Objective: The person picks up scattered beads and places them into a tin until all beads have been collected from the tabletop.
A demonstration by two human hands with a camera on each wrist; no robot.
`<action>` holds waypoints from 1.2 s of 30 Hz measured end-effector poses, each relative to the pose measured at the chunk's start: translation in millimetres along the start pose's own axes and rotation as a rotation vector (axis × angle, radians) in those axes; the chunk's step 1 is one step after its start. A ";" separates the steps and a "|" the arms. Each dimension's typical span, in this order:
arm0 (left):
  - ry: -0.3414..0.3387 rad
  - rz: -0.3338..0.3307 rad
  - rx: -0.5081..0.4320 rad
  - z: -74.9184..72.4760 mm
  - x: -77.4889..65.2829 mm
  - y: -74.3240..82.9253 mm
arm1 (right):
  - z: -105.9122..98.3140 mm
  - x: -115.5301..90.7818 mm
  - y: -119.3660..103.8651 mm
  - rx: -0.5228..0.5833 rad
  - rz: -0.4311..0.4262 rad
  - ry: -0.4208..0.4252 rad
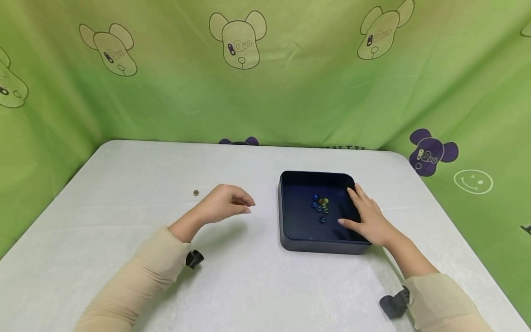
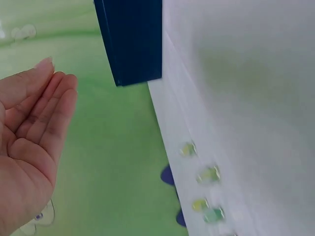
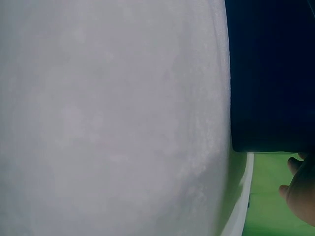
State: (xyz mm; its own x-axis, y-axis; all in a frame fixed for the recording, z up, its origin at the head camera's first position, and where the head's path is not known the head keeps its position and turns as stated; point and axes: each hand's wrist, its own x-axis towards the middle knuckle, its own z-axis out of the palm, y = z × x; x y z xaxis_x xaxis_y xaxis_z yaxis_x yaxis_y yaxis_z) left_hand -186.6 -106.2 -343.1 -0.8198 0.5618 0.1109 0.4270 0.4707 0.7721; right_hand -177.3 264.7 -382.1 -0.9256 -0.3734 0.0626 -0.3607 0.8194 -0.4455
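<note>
My left hand (image 1: 225, 203) hovers over the white table, left of a dark blue square tray (image 1: 304, 235). Its fingers bend gently, thumb close to the fingertips, and the palm looks bare in the left wrist view. Inside the tray lie several glass marbles (image 1: 324, 205), blue and yellow-green, most in a cluster near the middle. My right hand (image 1: 370, 220) rests over the tray's right rim with its fingers spread and the thumb reaching over the inside. In the right wrist view, the tray wall (image 3: 273, 78) hides most of that hand.
One small brownish round piece (image 1: 196, 192) lies on the table (image 1: 124, 207) behind the left forearm. Clear and greenish marbles (image 2: 209, 174) show on the white surface in the left wrist view. A green printed curtain (image 1: 290, 101) hangs behind the table and at its sides.
</note>
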 end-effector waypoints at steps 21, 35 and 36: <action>0.038 -0.117 -0.056 -23.1 -31.2 -32.0 | -1.2 -0.1 -0.8 0.006 0.005 -0.006; 0.012 -0.157 0.134 -24.7 -20.5 -48.4 | -1.4 0.4 -0.3 0.007 0.009 -0.008; 0.009 -0.159 0.147 -24.7 -19.6 -49.2 | -1.3 0.5 -0.4 0.006 0.008 -0.008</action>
State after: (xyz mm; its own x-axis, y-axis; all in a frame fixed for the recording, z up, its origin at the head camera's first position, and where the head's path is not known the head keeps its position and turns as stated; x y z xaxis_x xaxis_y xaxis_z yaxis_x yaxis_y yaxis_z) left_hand -201.0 -157.2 -367.8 -0.8842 0.4671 0.0010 0.3427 0.6474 0.6808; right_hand -177.8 264.8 -380.7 -0.9274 -0.3705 0.0521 -0.3528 0.8197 -0.4512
